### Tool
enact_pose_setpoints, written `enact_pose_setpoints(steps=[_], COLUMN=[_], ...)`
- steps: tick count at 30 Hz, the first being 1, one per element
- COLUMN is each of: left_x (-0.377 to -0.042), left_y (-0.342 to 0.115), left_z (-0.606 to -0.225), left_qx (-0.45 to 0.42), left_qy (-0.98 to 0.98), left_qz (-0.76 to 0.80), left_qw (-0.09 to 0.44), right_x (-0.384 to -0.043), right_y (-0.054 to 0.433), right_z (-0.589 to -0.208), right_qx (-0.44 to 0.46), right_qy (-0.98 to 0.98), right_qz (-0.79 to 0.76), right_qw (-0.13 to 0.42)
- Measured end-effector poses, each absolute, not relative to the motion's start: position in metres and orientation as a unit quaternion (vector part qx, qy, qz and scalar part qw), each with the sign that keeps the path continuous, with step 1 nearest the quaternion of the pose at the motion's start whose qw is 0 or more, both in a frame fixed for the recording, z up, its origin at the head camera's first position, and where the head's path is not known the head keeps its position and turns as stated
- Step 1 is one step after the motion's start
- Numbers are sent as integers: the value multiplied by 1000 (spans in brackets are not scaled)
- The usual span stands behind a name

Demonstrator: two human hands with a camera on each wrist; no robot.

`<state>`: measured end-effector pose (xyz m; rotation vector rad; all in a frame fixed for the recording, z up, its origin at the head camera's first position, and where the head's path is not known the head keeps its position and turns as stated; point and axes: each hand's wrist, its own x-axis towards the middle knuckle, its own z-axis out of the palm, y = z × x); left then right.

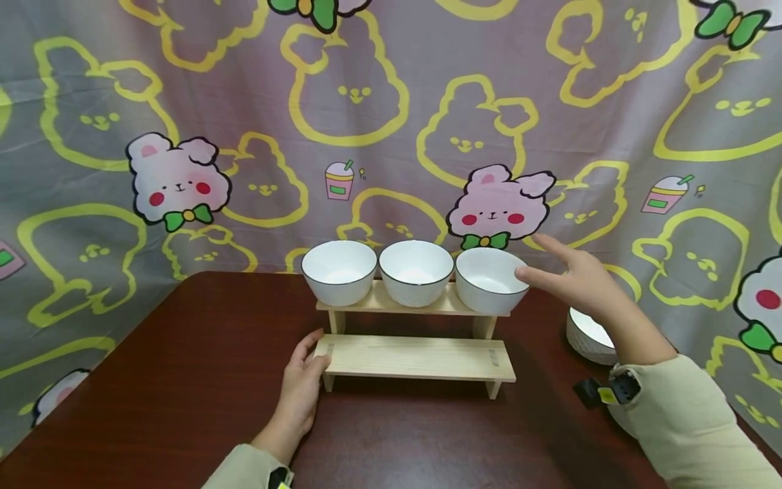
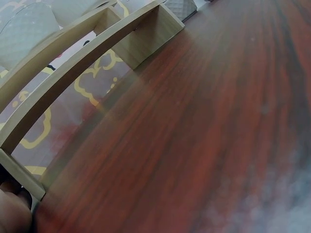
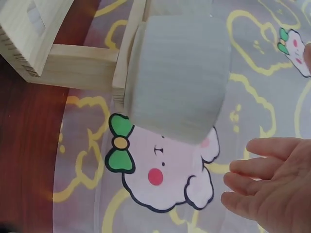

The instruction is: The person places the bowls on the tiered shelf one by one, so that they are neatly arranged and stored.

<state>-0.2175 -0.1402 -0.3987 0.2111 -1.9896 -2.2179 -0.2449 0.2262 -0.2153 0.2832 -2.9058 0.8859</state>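
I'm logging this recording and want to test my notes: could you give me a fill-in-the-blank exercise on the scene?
1. The wooden stand's upper shelf carries ____ white bowls.
2. The left hand grips the end of the stand's ____ shelf.
3. In the head view, the right hand is nearest the bowl on the row's ____ end.
4. A dark line runs around each bowl's ____.

Missing words: three; lower; right; rim.

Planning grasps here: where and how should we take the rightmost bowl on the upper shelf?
Probably pinch the right-hand rim of the rightmost bowl, thumb inside and fingers outside, coming from the right with the right hand. The wall flares to an open rim that juts past the end of the upper shelf; the middle bowl crowds the left side.
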Motion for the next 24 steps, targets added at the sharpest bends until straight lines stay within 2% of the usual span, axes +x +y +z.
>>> enact_pose_setpoints(steps=[11, 19, 24], left_x=[-217, -215, -216], left_y=[-141, -141, -141], left_z=[-397, -399, -399], left_qx=[71, 70, 68], left_qy=[-669, -670, -670], left_qz=[-736, -736, -735], left_qw=[77, 71, 73], right_x=[-211, -193, -184], right_y=[259, 282, 298], right_z=[-226, -235, -247], right_qx=[79, 53, 41], right_qy=[-947, -948, -951], right_qz=[304, 312, 300], right_qw=[64, 38, 64])
